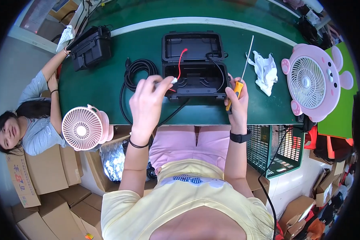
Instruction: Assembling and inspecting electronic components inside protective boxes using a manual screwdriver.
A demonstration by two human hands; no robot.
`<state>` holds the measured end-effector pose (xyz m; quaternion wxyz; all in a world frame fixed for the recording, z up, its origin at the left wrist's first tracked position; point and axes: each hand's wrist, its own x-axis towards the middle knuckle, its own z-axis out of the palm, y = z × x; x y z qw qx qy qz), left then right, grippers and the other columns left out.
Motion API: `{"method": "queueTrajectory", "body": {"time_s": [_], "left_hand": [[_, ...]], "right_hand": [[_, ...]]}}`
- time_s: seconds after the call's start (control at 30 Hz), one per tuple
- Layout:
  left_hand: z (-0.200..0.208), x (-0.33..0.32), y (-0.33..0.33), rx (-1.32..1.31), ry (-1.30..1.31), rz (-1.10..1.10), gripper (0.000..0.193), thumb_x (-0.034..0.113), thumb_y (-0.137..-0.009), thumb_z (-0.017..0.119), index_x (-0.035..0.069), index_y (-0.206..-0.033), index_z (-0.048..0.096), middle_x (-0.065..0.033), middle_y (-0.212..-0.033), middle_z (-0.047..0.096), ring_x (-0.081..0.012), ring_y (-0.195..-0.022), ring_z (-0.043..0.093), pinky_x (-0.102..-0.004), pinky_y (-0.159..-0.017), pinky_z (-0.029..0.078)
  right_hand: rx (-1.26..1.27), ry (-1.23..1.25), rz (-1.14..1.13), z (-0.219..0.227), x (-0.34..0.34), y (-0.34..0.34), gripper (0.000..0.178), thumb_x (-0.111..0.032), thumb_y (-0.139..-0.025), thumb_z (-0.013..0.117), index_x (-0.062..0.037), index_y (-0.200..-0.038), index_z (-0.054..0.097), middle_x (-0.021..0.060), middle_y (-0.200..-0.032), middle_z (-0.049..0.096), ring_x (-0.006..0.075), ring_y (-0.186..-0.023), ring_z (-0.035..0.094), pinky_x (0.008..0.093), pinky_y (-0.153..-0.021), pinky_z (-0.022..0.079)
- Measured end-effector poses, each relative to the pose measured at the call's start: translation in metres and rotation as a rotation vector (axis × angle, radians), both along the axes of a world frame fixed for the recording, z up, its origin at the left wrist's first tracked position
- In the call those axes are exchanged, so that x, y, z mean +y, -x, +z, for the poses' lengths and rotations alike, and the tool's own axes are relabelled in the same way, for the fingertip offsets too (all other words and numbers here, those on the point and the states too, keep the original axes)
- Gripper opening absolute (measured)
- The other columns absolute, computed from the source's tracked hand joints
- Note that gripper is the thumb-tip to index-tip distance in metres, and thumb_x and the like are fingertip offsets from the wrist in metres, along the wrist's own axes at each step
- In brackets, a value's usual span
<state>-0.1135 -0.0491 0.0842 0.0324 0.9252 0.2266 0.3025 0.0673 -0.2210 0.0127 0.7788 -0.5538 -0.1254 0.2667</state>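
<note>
In front of me on the green table stands a black plastic case (194, 91) with its lid (193, 43) raised. My left hand (145, 100) is at the case's left front, fingers pinched on a small white connector (174, 80). A red wire (180, 66) rises from the connector and bends over the open case. My right hand (238, 102) is closed around the yellow-and-black handle of a screwdriver (240, 85), at the case's right front corner. The screwdriver's long shaft points up and away. Inside the case, a black cable (221, 76) runs along the right side.
A coiled black cable (142, 70) lies left of the case; crumpled white tissue (265, 72) lies right. A second black case (92, 49) stands far left, near a person (44, 92) leaning on the table. Pink fans (84, 128) (308, 82) flank me. Below right is a green crate (274, 152).
</note>
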Motion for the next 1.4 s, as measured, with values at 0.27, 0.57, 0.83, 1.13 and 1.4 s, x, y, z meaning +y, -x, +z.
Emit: {"method": "queueTrajectory", "body": {"time_s": [0.27, 0.57, 0.83, 1.13, 1.4], "left_hand": [[-0.006, -0.025, -0.055, 0.16, 0.237, -0.413, 0.05, 0.027, -0.089, 0.07, 0.013, -0.135, 0.054, -0.0138, -0.102, 0.064, -0.0326, -0.097, 0.057, -0.0401, -0.085, 0.051], [-0.038, -0.046, -0.055, 0.311, -0.065, -0.332, 0.077, 0.047, -0.084, 0.072, 0.038, -0.153, 0.039, -0.0136, -0.089, 0.057, -0.0279, -0.088, 0.053, -0.0328, -0.063, 0.057], [-0.041, -0.042, -0.055, 0.233, -0.207, -0.346, 0.069, 0.036, -0.084, 0.072, 0.041, -0.148, 0.045, -0.0053, -0.084, 0.051, -0.0194, -0.083, 0.052, -0.0264, -0.057, 0.056], [-0.044, -0.039, -0.062, 0.185, -0.142, -0.394, 0.059, 0.037, -0.078, 0.076, 0.031, -0.134, 0.059, 0.0002, -0.09, 0.058, -0.0187, -0.086, 0.056, -0.0251, -0.055, 0.055], [-0.038, -0.029, -0.067, 0.284, 0.001, -0.362, 0.054, 0.036, -0.076, 0.077, 0.019, -0.124, 0.061, -0.0014, -0.092, 0.062, -0.0203, -0.09, 0.058, -0.0289, -0.065, 0.056]], "right_hand": [[0.015, -0.074, 0.057, -0.016, -0.015, 0.002, 0.049, -0.003, -0.086, 0.073, -0.0099, -0.126, 0.046, 0.0148, -0.144, 0.051, 0.0025, -0.072, 0.051, 0.0161, -0.057, 0.046], [-0.17, 0.085, 0.073, 0.0, -0.016, -0.043, 0.038, -0.015, -0.092, 0.071, -0.0104, -0.122, 0.05, 0.0079, -0.125, 0.067, 0.0026, -0.078, 0.056, 0.0165, -0.056, 0.045], [-0.669, 0.376, -0.037, 0.03, 0.066, -0.09, 0.045, -0.028, -0.091, 0.074, -0.0081, -0.126, 0.053, 0.0082, -0.12, 0.068, 0.0153, -0.09, 0.068, 0.0266, -0.065, 0.055], [-0.798, 0.367, 0.113, 0.042, 0.075, -0.114, 0.039, -0.006, -0.085, 0.074, -0.0109, -0.119, 0.056, 0.0056, -0.104, 0.065, 0.0131, -0.073, 0.058, 0.0257, -0.061, 0.048], [-0.664, 0.017, -0.07, 0.071, 0.053, -0.04, 0.042, 0.012, -0.083, 0.06, -0.0113, -0.113, 0.043, 0.0142, -0.138, 0.057, 0.0013, -0.066, 0.052, 0.0143, -0.052, 0.043]]}}
